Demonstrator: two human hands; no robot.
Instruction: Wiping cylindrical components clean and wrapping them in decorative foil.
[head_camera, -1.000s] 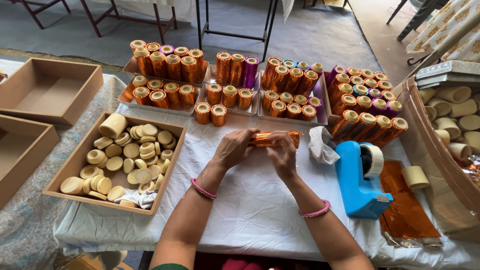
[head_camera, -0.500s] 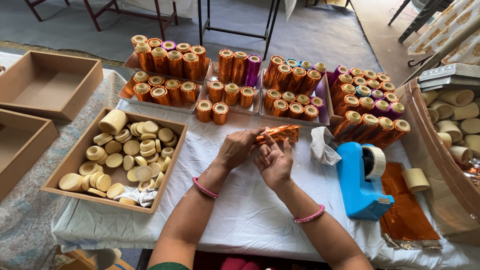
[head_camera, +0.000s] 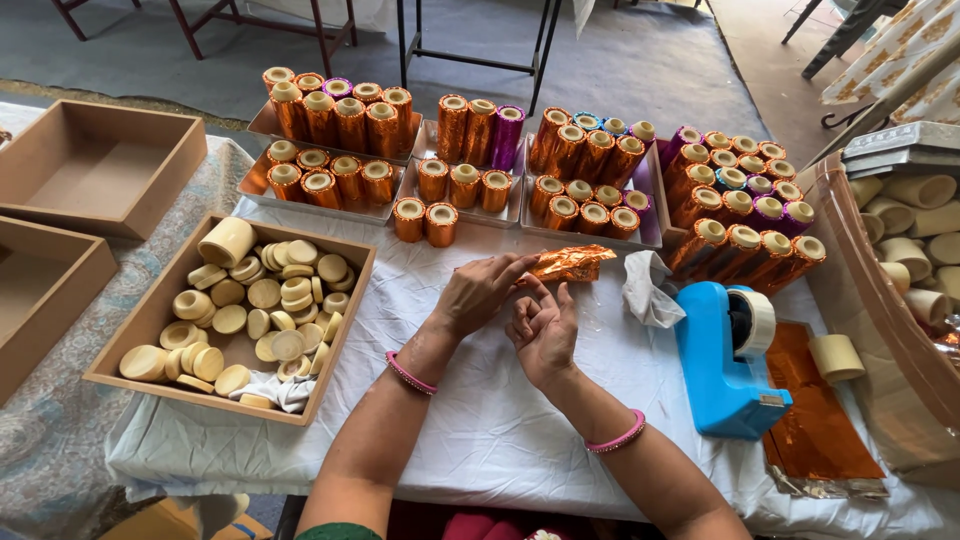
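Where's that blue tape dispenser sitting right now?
In the head view, the blue tape dispenser stands on the white cloth right of the right hand, beside the orange foil sheets.

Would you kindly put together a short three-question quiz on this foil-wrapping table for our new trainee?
1. True or false: the left hand pinches the orange foil-wrapped piece.
2. Which stands to the right of the hands?
A. a blue tape dispenser
B. a green bucket
C. a red kettle
3. Fill in: the wooden tray to the left holds pale round ___.

Key:
1. True; the right hand lies palm up just below the piece.
2. A
3. Discs
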